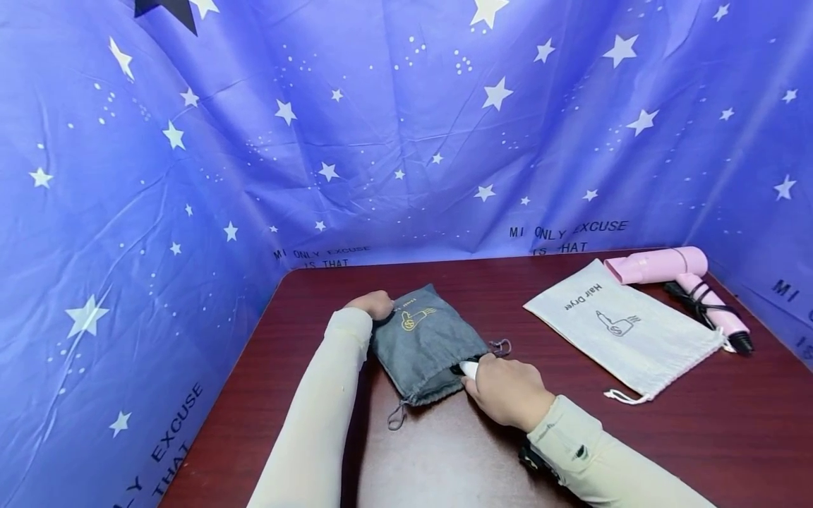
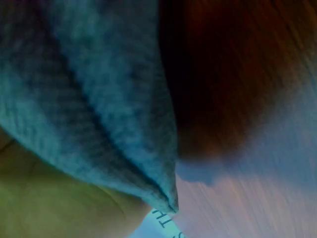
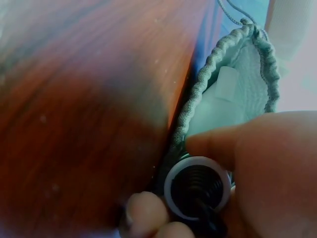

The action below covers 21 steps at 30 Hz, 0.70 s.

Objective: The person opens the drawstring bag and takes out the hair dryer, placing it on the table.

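A grey drawstring bag (image 1: 432, 346) with a yellow hair dryer print lies on the table, its mouth towards me. My left hand (image 1: 375, 305) grips its far left corner; the cloth fills much of the left wrist view. At the mouth, my right hand (image 1: 511, 388) holds a white hair dryer handle (image 1: 468, 370). The handle's round end, with a black ribbed cord sleeve (image 3: 195, 183), shows between thumb and fingers in the right wrist view. A pale part (image 3: 213, 111) of the dryer sits inside the bag; the rest is hidden.
To the right lies a white drawstring bag (image 1: 616, 353) printed "Hair Dryer". Behind it is a pink hair dryer (image 1: 663, 265) with its black cord wound round the handle. The dark red table (image 1: 305, 451) is enclosed by a blue star-patterned curtain (image 1: 394, 127).
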Available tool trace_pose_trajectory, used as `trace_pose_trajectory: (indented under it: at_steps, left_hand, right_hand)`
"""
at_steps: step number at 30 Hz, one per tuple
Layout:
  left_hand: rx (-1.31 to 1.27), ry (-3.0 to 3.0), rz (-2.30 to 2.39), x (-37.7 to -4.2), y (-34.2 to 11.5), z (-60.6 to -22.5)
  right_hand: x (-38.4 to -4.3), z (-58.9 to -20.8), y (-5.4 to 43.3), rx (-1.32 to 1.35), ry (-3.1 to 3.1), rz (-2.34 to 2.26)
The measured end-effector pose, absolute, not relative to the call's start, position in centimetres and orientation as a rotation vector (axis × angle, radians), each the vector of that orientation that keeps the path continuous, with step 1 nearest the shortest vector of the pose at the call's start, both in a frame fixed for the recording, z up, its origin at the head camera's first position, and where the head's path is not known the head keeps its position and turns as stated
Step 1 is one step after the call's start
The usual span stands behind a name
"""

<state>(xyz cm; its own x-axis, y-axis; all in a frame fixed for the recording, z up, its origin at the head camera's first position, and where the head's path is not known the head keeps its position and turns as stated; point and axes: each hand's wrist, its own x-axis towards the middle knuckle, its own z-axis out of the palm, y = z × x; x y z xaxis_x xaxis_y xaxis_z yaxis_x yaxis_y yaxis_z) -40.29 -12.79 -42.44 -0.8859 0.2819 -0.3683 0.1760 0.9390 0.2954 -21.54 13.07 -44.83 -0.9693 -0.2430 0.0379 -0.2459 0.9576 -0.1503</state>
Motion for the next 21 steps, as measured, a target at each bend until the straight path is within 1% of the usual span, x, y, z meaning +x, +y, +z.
trace_pose_trajectory:
  at_steps: [7, 10, 11, 14, 17, 18, 21]
  left_hand:
    - [0.342, 2.679, 0.364, -40.2, -13.0, -42.2]
    - [0.352, 2.671, 0.343, -40.9, -13.0, -42.5]
    - [0.39, 2.676, 0.342, -41.7, -13.3, -43.2]
    - [0.382, 2.662, 0.333, -42.0, -13.3, -43.4]
    - [0.386, 2.668, 0.342, -41.4, -13.3, -43.1]
    - [0.352, 2.661, 0.34, -40.6, -13.0, -42.3]
    - [0.36, 2.673, 0.343, -40.2, -12.9, -42.2]
  right_hand:
    - [-21.0, -44.6, 13.2, 0.402, -3.079, 0.24]
    - [-20.7, -44.5, 13.4, 0.412, -3.066, 0.236]
    - [-20.6, -44.5, 13.5, 0.412, -3.066, 0.234]
    - [-20.4, -44.4, 13.7, 0.413, -3.072, 0.229]
    - [-20.0, -44.3, 13.8, 0.408, -3.085, 0.228]
    - [-19.9, -44.3, 13.8, 0.408, -3.084, 0.228]
    - [-19.7, -44.2, 13.9, 0.403, -3.084, 0.227]
